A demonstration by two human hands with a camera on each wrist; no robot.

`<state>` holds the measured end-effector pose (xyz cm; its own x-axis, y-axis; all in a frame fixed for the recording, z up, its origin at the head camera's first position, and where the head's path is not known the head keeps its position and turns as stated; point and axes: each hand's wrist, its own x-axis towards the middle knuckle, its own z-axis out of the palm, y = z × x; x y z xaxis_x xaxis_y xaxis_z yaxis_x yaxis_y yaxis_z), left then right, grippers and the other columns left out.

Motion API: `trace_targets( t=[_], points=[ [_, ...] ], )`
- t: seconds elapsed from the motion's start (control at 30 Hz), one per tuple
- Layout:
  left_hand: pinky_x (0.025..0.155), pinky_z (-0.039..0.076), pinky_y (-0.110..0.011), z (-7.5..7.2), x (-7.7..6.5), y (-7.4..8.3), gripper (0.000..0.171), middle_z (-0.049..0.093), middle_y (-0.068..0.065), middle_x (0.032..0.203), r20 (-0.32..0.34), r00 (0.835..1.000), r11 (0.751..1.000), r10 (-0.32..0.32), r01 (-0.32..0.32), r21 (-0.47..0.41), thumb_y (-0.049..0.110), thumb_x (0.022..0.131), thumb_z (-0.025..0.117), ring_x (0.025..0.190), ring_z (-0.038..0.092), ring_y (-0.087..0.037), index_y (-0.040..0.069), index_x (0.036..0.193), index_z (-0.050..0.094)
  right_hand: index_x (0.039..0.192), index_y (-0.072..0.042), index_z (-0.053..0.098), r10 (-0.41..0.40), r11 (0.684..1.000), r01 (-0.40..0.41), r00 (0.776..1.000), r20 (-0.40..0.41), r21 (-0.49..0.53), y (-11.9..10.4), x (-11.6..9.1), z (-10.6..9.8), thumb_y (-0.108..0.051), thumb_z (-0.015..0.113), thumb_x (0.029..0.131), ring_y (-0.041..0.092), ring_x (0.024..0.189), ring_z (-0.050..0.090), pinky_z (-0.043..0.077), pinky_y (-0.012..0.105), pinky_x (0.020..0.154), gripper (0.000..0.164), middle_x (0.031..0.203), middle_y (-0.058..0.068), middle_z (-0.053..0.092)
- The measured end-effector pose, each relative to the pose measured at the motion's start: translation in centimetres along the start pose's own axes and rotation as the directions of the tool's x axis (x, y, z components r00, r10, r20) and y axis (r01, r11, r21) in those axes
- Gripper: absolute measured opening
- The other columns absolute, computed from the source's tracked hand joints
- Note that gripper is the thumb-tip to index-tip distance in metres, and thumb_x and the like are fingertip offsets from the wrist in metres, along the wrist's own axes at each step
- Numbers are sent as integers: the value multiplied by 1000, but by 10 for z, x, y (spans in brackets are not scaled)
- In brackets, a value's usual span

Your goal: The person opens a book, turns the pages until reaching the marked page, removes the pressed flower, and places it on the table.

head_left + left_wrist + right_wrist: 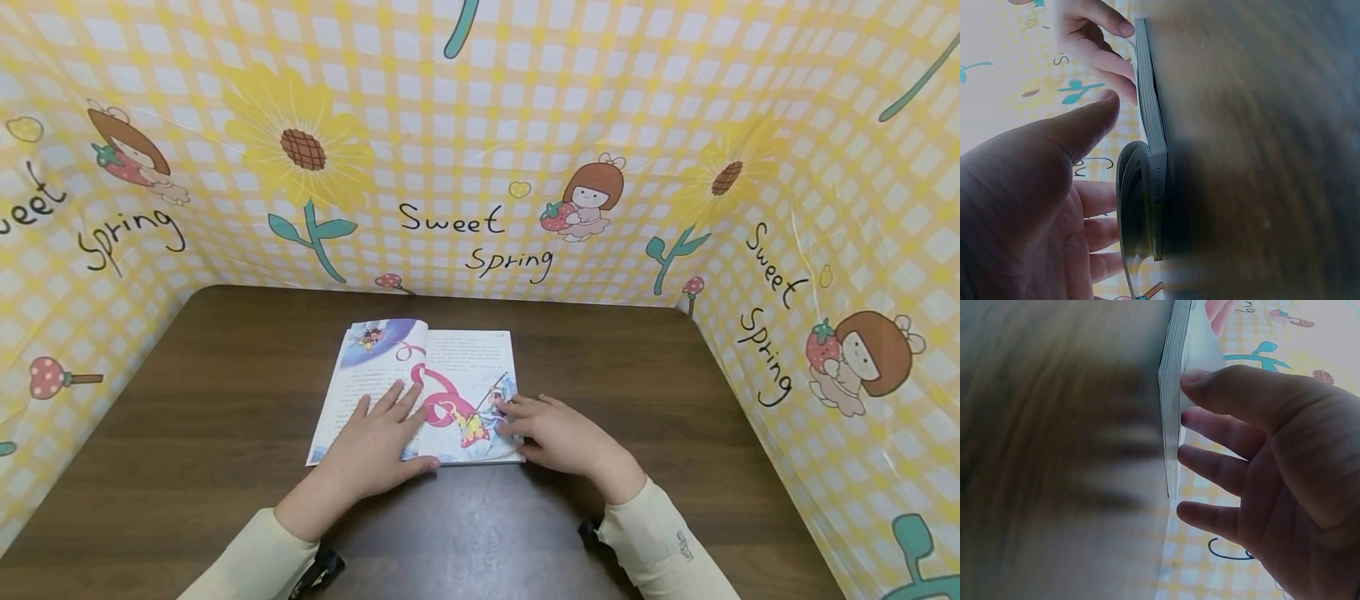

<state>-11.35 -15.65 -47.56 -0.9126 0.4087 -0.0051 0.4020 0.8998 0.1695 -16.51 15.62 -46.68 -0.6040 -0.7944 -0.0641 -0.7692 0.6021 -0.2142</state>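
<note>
An open picture book [465, 358] lies on the table, its pages printed with text and coloured drawings. My left hand [378, 446] spreads over the left page and the fold, fingers pointing away from me and thumb near the lower edge. In the left wrist view, the fingers [1100, 231] rest against the left leaves, which bulge up in a curve beside the spine. At the right page's outer edge is my right hand [566, 437], its fingertips over the drawing there. The right wrist view shows the thumb [1235, 387] and fingers apart, tips right at the page edge.
The brown wooden table [225, 358] carries the book near its middle. A yellow checked cloth [465, 142] with sunflowers and cartoon figures stands as a wall behind and along both sides. Dark straps [318, 575] sit at the pale sleeves [660, 542].
</note>
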Motion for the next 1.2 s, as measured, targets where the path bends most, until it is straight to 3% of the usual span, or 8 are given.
trace_targets(
  t=[0.2,0.33,0.47,0.57,0.77,1.03,1.2],
  points=[
    [116,23,-71,-1,-1,1,86,33,-11,166,-3,1000,1000,-1,1,-1,70,86,67,156,22,-37,15,150,54,122,-19,77,-21,1000,22,999,-48,3,3,0,0,-13,72,96,29,142,50,38,62,113,28,150,4,57],
    [116,23,-71,0,-1,2,86,33,-11,166,-2,1000,1000,-3,3,-1,69,85,68,156,22,-37,15,150,54,108,-17,79,-41,999,43,993,-113,18,5,3,1,-13,73,95,27,135,58,46,51,110,15,139,5,66],
    [117,21,-71,1,0,2,88,33,-11,166,-2,1000,1000,-7,7,-3,68,84,70,156,21,-37,15,151,53,111,-15,78,-11,999,19,985,-174,46,5,4,0,-14,72,96,22,126,65,53,41,103,16,128,3,73],
    [117,21,-71,1,0,2,88,33,-11,166,-6,1000,1000,-9,9,-3,68,83,72,156,21,-37,15,151,53,115,-17,78,30,998,-18,977,-210,58,3,3,-1,-16,71,98,14,111,71,57,37,94,18,118,-3,76],
    [116,24,-72,1,1,3,87,36,-12,164,-25,1000,1000,-11,11,2,65,81,75,155,25,-38,13,149,56,110,-23,79,80,997,-75,957,-278,30,0,4,-2,-18,71,98,2,87,68,58,29,80,15,102,-12,76],
    [115,26,-71,2,1,4,82,39,-13,163,-43,999,1000,-14,14,0,61,84,76,154,27,-38,13,148,56,103,-23,79,91,996,-92,927,-365,14,-2,6,-3,-22,75,95,2,81,66,57,27,75,9,93,-12,76],
    [114,27,-71,2,1,5,87,40,-12,163,-58,998,1000,-17,17,-1,55,88,74,153,29,-38,13,157,43,101,-21,79,86,995,-97,898,-431,-4,-2,7,-5,-25,75,96,3,77,66,57,28,72,8,89,-10,75]
  ],
)
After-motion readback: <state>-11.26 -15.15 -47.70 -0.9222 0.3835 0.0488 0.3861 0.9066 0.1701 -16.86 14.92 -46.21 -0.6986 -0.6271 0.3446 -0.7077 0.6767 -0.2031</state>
